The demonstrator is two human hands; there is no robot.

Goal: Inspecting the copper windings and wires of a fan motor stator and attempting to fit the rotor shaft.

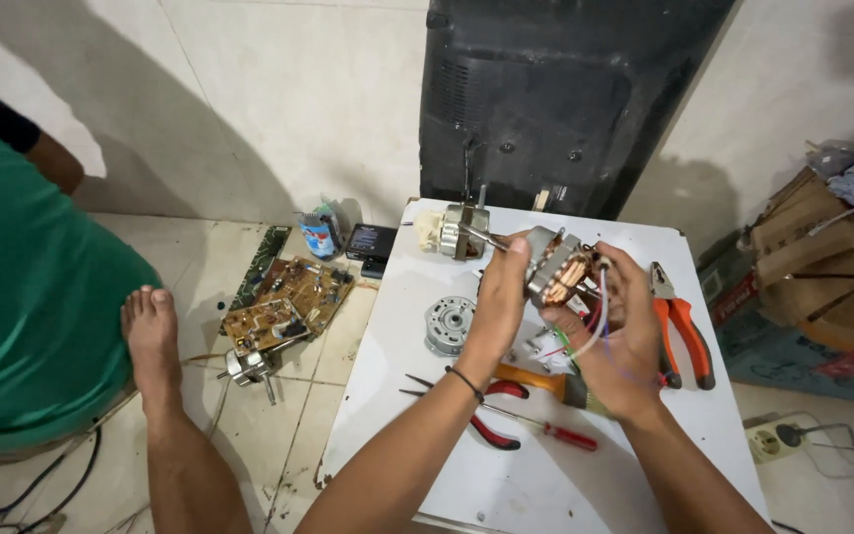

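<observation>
While both hands are raised over the white worktop (546, 485), they hold one small motor stator (557, 272) with copper windings between them. The left hand (499, 297) grips it from the left side, its fingers closed on the metal frame. The right hand (630, 341) supports it from the right and from below, its fingers curled around the part; coloured wires (593, 326) hang down from the stator in front of this palm. The stator is in the air, above the far middle part of the worktop.

On the worktop, a round silver motor cover (449, 324) lies just left of the left wrist. Another motor part with a shaft (457, 231) sits near the far edge. Orange-handled pliers (682, 331) lie to the right of the right hand. Nearer to the person, red-handled cutters (491, 410) and a screwdriver with a red handle (555, 431) lie under the forearms.

On the floor to the left there are brown circuit boards (287, 302). Another person in a green shirt (22, 297) sits there, one bare foot (150, 341) near the boards. A dark television back (555, 99) leans on the wall behind.
</observation>
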